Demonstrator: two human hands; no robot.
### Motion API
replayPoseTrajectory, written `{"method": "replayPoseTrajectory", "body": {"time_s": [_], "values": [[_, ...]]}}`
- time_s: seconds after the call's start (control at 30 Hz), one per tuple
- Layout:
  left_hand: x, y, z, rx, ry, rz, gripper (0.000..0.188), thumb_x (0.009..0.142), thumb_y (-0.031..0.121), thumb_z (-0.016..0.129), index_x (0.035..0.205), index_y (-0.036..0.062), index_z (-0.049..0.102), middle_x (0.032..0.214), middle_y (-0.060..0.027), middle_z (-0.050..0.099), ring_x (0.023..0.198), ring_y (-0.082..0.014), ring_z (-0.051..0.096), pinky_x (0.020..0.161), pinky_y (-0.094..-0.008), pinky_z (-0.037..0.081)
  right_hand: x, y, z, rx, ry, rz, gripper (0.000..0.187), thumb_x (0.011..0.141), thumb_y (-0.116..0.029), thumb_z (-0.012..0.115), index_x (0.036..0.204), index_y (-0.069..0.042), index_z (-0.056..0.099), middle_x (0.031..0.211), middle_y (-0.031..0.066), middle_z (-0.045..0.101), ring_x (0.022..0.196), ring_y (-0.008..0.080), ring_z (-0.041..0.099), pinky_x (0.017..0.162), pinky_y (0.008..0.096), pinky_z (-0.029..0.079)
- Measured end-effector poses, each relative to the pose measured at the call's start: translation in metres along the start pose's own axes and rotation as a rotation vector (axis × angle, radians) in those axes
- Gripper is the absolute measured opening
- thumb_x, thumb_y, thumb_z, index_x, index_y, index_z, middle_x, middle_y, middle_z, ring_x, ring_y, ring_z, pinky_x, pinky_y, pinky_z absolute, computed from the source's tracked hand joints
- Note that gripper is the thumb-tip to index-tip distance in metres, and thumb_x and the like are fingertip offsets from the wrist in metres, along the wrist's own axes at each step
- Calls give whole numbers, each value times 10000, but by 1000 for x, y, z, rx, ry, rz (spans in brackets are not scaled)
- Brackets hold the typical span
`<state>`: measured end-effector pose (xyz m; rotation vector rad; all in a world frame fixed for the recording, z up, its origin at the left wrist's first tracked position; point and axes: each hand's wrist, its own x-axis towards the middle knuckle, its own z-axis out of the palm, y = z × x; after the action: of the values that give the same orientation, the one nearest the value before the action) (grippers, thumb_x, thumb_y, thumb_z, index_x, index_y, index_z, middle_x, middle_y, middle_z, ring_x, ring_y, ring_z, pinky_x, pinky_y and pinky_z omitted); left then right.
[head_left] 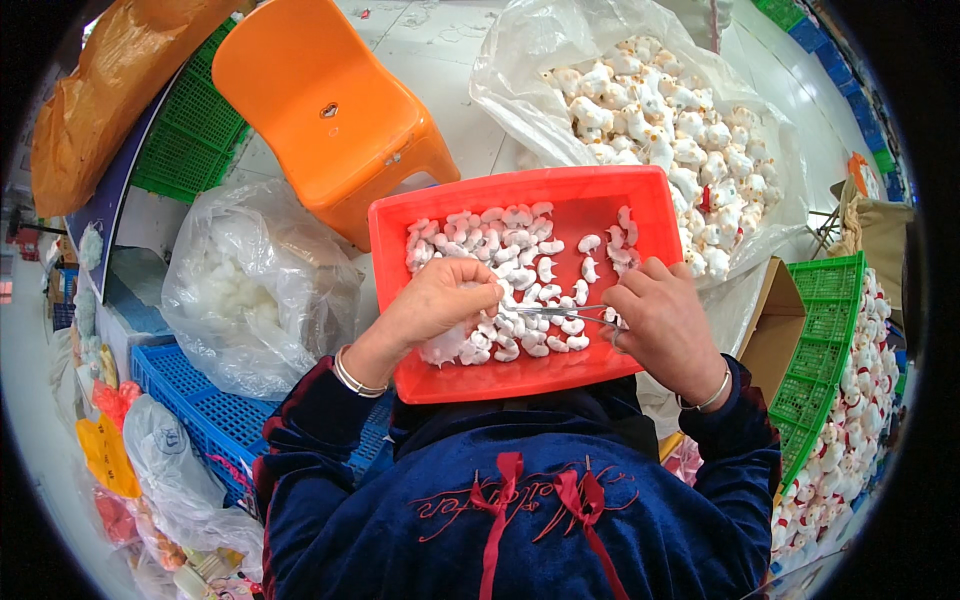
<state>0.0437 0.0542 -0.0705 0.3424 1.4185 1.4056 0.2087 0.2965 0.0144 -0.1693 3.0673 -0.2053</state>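
A red plastic tray point(520, 382) rests on my lap, with many small curved white plush pieces point(510, 240) lying in it. My right hand point(662, 318) is closed round the ring handles of metal forceps point(560, 311), over the tray's right half. Their tip points left and meets the fingers of my left hand point(447, 300). That hand is pinched over the tray's left half; whatever lies between its fingertips is hidden. Beneath its palm a tuft of white stuffing point(443, 347) shows, partly covered by the hand.
A clear bag of white stuffing point(235, 290) stands at the left, beside a blue crate point(215, 405). An orange chair point(330, 110) is beyond the tray. To its right lies a large bag of white plush toys point(650, 110). A green crate point(825, 350) holds more toys.
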Motion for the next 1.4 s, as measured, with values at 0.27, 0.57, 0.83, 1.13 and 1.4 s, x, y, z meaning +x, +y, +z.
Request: {"method": "replayPoseTrajectory", "body": {"time_s": [0.27,0.57,0.83,1.13,1.4], "values": [[-6,-1,7,-113,149,188,101,969,80,656,1018,-6,638,955,-99,722,765,-123,692,719,-262,556,-8,7,7,307,-153,65,394,690,-278,896,964,-83,689,886,71,661,883,284,646,780,413,479],[-8,-2,15,-229,114,196,101,988,66,652,1067,3,647,1068,-151,733,963,-227,749,866,-337,601,-6,-1,23,667,-243,130,499,727,-445,898,958,-43,715,756,130,689,713,326,701,640,413,532],[-8,-12,12,-256,190,248,128,1021,111,641,1051,-4,686,1094,-174,747,957,-220,740,873,-339,605,-2,-3,35,701,-102,57,424,757,-358,883,927,-16,699,867,166,691,822,348,686,706,430,530],[-12,-9,17,-335,190,260,140,1025,120,645,1050,-8,695,1093,-175,749,977,-218,734,881,-337,606,-1,-5,40,683,-100,76,357,758,-298,876,847,-7,690,784,164,677,726,356,669,640,433,511],[-12,-10,19,-275,230,273,139,1026,100,639,1060,-25,689,1110,-183,746,1006,-220,731,912,-353,608,0,-8,45,694,-87,88,350,761,-292,880,844,-4,699,739,158,675,683,342,664,613,426,501]]}}
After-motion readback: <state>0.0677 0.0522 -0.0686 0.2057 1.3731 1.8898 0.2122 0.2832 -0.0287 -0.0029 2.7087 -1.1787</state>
